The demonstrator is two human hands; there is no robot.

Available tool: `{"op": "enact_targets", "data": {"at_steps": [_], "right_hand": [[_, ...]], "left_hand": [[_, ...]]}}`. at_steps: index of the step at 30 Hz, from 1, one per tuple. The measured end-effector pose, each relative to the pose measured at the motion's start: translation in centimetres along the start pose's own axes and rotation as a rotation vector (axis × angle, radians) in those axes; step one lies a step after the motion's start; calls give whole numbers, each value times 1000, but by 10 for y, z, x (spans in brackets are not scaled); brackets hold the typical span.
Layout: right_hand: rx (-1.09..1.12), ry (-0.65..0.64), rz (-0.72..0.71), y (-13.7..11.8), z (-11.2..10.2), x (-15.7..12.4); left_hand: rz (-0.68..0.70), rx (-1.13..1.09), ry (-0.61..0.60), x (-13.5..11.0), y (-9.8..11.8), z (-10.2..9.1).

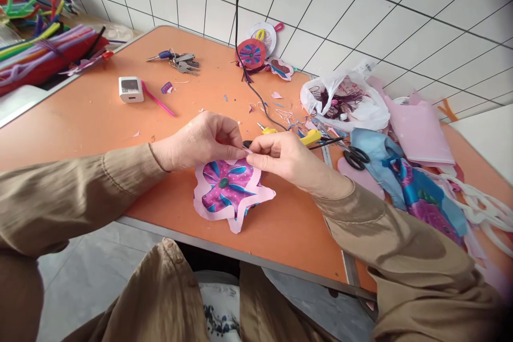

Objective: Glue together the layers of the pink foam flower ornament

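Note:
A pink cut-out with a wavy outline and a purple and blue patterned fabric centre hangs just over the orange table's front part. A small dark green oval marks the middle of the pattern. My left hand pinches the cut-out's top edge between thumb and fingers. Right beside it, my right hand pinches the same edge, with the thumbs nearly touching. What lies between the fingertips is mostly hidden. Behind my right hand are a yellow-handled tool and black-handled scissors.
Keys, a white charger and a pink stick lie at the back left. Finished-looking ornaments lean by the tiled wall. A white plastic bag, blue fabric and scraps crowd the right. A black cord hangs down.

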State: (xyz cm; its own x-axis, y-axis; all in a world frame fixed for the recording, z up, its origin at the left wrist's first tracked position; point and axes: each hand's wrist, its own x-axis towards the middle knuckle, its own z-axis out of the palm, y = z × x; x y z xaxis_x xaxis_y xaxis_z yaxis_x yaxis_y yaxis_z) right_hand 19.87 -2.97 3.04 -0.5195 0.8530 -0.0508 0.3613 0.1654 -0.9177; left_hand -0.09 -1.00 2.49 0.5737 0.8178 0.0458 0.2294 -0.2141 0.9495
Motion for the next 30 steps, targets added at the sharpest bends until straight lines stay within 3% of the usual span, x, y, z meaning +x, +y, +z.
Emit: {"op": "enact_targets", "data": {"at_steps": [4,13,17,22,30], "right_hand": [[152,-61,83,0,0,1],[277,-67,103,4,-4,2],[245,-81,89,3,-4,3],[124,21,7,3,0,3],[152,78,50,8,-1,4]], "left_hand": [[-50,-66,-47,0,1,-1],[-48,120,-182,1,8,-8],[-21,110,-164,1,7,-6],[-21,104,-164,1,4,-4],[-77,25,-111,3,1,-9]]}}
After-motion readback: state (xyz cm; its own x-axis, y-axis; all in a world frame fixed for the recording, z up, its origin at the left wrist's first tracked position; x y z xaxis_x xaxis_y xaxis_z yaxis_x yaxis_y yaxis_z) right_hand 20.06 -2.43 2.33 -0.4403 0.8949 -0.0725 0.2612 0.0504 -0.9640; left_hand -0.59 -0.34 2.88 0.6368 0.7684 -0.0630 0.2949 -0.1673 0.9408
